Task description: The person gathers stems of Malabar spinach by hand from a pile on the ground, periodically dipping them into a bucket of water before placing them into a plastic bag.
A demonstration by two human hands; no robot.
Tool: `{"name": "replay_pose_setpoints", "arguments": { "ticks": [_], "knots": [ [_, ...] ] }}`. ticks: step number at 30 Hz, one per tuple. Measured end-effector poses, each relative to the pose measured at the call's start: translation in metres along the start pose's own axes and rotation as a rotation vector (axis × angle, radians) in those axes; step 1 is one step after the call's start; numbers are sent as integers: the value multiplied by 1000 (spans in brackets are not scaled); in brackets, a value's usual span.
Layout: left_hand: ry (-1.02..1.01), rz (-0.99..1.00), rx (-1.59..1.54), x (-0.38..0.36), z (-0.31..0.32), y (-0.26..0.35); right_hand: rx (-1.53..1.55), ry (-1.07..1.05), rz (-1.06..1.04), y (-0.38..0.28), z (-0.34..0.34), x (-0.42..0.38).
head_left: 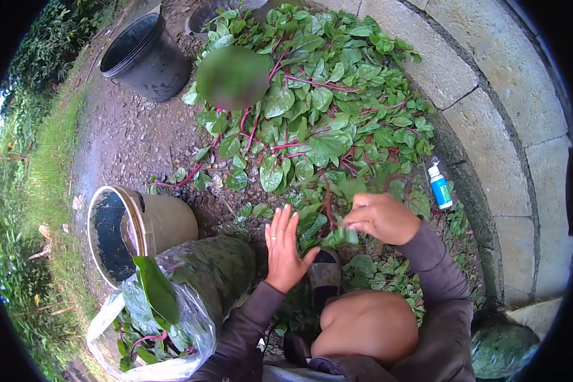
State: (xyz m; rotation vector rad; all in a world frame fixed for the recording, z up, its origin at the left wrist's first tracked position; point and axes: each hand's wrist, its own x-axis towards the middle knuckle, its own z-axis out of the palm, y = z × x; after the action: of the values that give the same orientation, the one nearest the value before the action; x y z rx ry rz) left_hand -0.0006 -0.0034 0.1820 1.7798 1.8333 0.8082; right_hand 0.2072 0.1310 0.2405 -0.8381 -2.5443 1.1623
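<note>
Nearest, at seven o'clock, a clear plastic bag (148, 331) holds broad glossy picked leaves. The left hand (285, 247) is spread flat and empty; just at its three o'clock, the right hand (382, 218) pinches a leaf (341, 237). Beyond, at twelve o'clock, sprawls the red-stemmed leafy vine (312, 108). A tan bucket (137, 229) lies tipped at nine o'clock.

We wore a dull purple-grey long-sleeved top, cuffs reaching both wrists; our left hand (282, 249) and right hand (382, 218) were bare, one knee uncovered.
</note>
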Motion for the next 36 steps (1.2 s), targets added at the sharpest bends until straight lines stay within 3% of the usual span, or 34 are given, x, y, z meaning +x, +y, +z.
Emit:
{"name": "replay_pose_setpoints", "arguments": {
  "ticks": [3,5,6,7,9,13,16,18,21,23,25,26,27,30,31,32,34,35,36],
  "knots": [
    [-164,-76,-119,-7,27,-20,336,-145,-44,-9,-4,3],
    [-426,-435,-627,-33,61,-73,348,-84,-68,6,-6,17],
    [-470,-507,-737,-43,64,-85,357,-57,-78,18,-6,27],
    [-508,-585,-841,-53,66,-96,424,-30,41,31,-5,39],
    [-425,-516,-751,-66,60,-107,426,-24,3,64,7,68],
    [144,-243,-360,-36,44,-64,432,-346,-206,29,39,111],
    [82,-304,-493,-13,43,-74,547,-467,-359,-4,74,123],
    [99,-188,-234,-20,80,-132,680,-502,-499,-17,81,127],
    [84,-227,-149,-21,63,-129,757,-527,-471,-16,78,133],
    [298,-237,-473,-8,34,-75,771,-505,-318,-15,68,133],
    [104,-433,-505,-22,18,-50,782,-438,-225,-10,66,132],
    [89,-246,-421,-34,22,-56,800,-378,-224,0,72,132],
    [-2,-256,-500,-48,25,-60,660,-350,-191,14,71,134],
    [-171,-306,-626,-87,34,-64,503,68,107,74,58,137],
    [-206,-359,-660,-97,37,-66,225,213,261,98,43,136],
    [-240,-410,-692,-104,39,-69,-279,336,320,121,30,129],
    [-264,-438,-695,-109,41,-72,-640,204,584,165,4,118],
    [-276,-452,-697,-107,40,-73,-739,-9,753,178,-8,113],
    [-290,-468,-698,-107,38,-74,-833,-6,765,199,-11,105]
  ]
}}
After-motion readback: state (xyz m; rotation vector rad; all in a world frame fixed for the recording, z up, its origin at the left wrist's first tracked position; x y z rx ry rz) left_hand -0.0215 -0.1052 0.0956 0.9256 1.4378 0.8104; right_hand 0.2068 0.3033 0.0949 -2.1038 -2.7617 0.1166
